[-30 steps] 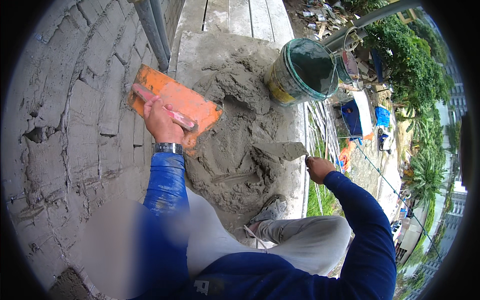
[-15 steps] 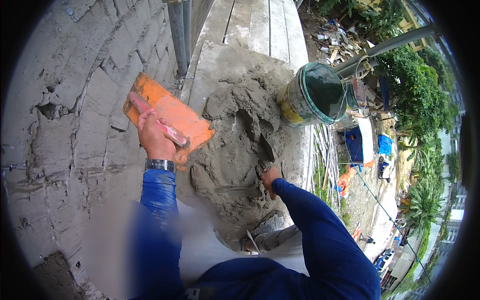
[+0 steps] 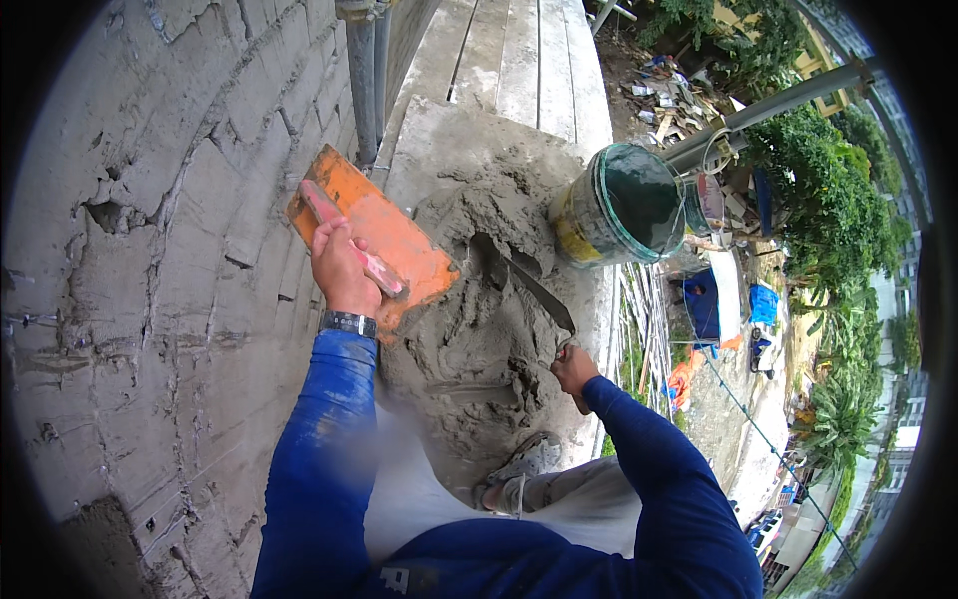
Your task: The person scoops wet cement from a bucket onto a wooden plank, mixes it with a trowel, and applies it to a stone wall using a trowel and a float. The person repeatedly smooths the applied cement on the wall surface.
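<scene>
My left hand (image 3: 346,272) is closed round the worn pink handle of an orange plastering float (image 3: 389,236). The float's lower right corner hangs at the left edge of a heap of wet grey mortar (image 3: 469,339). My right hand (image 3: 574,370) grips the handle of a trowel (image 3: 542,298), its dark narrow blade pointing up and left into a hollow in the mortar. How deep the tip sits I cannot tell. Just beyond the trowel stands a bucket (image 3: 576,212) with a green rim, its outside smeared with mortar and some dark liquid inside.
A rough block wall (image 3: 190,299) rises along my left, with a metal pole (image 3: 362,90) beside it. Planks (image 3: 519,60) form the platform, whose right edge drops off to the ground far below. A metal rail (image 3: 768,108) crosses at the upper right. My shoe (image 3: 529,454) stands beside the mortar.
The float in my left hand has moved right, toward the mortar. My right hand has shifted right and slightly down, and the trowel blade now lies more slanted, with more of it showing.
</scene>
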Demonstrator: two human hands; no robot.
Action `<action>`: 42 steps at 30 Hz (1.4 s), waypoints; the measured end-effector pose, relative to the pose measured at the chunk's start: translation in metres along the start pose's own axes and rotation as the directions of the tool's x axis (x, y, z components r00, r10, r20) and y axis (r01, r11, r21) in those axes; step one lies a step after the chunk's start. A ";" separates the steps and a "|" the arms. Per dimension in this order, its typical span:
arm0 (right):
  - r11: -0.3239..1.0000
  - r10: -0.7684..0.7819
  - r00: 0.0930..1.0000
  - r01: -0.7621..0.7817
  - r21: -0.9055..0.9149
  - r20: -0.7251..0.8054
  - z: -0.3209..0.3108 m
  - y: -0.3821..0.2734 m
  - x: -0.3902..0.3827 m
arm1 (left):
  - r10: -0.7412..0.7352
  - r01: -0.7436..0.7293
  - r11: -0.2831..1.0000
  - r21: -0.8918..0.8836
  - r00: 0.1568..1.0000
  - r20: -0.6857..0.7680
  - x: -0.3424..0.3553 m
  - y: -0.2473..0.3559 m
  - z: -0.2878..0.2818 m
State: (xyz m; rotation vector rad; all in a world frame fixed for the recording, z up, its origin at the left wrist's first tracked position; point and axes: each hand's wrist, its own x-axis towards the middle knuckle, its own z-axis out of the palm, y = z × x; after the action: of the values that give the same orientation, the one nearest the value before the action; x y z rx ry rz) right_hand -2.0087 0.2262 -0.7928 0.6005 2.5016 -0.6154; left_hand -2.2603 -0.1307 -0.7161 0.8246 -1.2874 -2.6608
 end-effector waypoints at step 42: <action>0.990 0.136 0.935 -0.117 -0.076 0.328 -0.027 0.012 0.052 | -0.034 0.034 0.999 0.042 0.999 0.000 -0.008 0.006 -0.007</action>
State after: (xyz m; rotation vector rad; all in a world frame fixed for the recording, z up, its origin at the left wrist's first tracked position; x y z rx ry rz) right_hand -2.0528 0.2652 -0.8045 0.5788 2.1388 -0.5468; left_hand -2.2510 -0.1374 -0.7114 0.8583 -1.3463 -2.6687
